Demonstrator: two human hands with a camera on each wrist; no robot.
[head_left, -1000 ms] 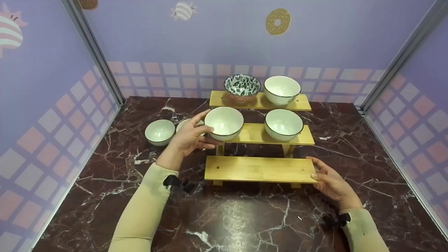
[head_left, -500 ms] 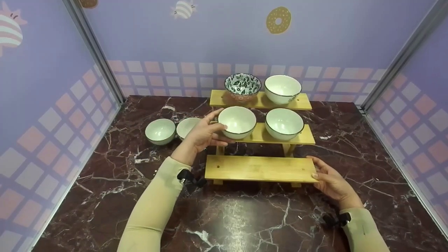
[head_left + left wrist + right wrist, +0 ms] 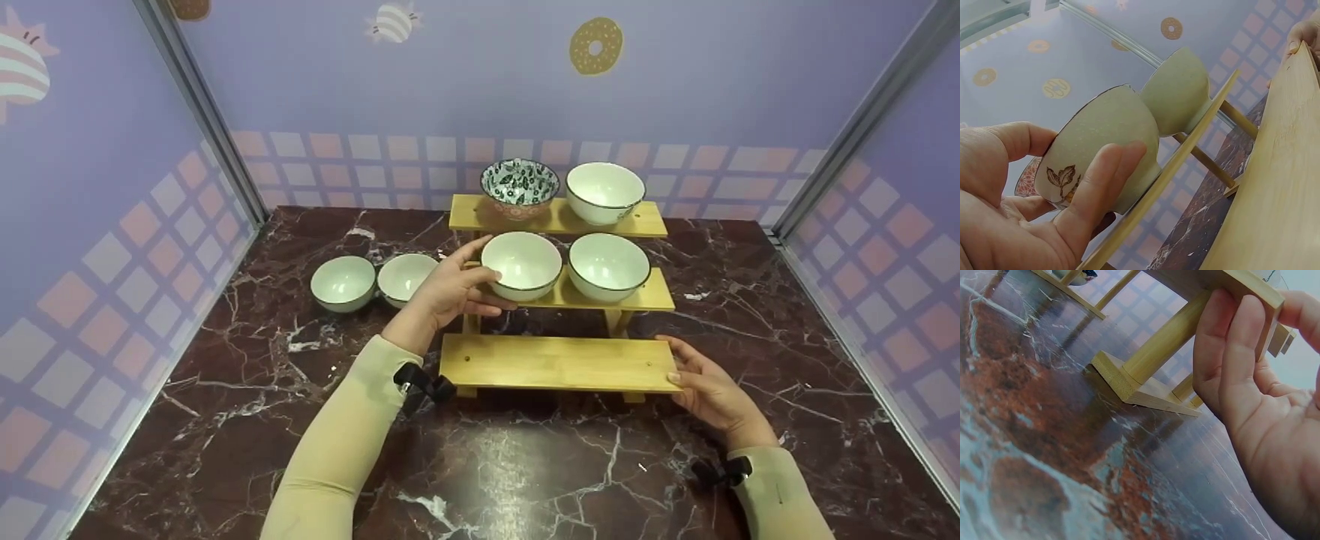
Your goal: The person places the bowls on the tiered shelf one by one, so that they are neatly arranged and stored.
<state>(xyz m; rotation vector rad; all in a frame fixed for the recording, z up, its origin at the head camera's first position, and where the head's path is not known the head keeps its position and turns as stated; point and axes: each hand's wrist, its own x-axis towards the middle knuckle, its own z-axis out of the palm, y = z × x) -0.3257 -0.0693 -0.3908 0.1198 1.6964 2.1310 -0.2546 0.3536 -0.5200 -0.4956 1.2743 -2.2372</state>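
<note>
Okay, so we've got our left hand (image 3: 456, 289) pinching a white bowl (image 3: 523, 262) at the middle tier (image 3: 660, 291) of the wooden stand (image 3: 555, 364), on it or just above, can't tell. Our right hand (image 3: 709, 397) grips the stand's front right end; two more bowls (image 3: 343, 281) sit left of the stand.

No words, numbers or brands can be read. At four o'clock in the head view, a small dark mark (image 3: 780, 493) is borne by the right sleeve (image 3: 777, 469), too tiny to be made out. Toward one o'clock in the right wrist view, a faint squiggle (image 3: 1269, 276) on a pale surface cannot be deciphered.
</note>
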